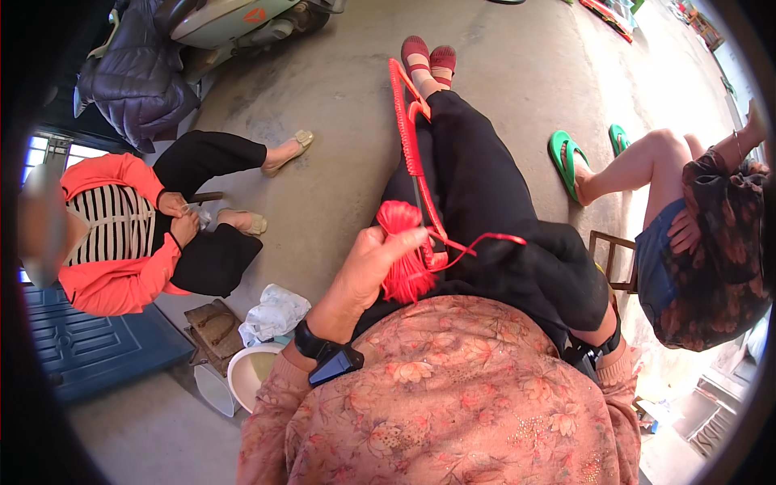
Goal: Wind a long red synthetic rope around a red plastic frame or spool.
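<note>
The wearer's left hand (368, 263) grips a red cord bundle (411, 279), likely light and soft, best pinched mid-bundle; the right hand is hidden, its state unclear. Beyond, a probably stiff, red-wrapped frame (406, 121) extends over black-trousered legs (481, 166).

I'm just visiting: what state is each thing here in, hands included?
Left hand: closed around red cord bundle
Red cord bundle: gathered, one strand trailing
Red frame: cord-wrapped along its far part, extending over the legs
Right hand: hidden by the leg
White bag or cloth: crumpled
Pale basin: upright, contents unclear
Nearer green flip-flop: worn
</note>
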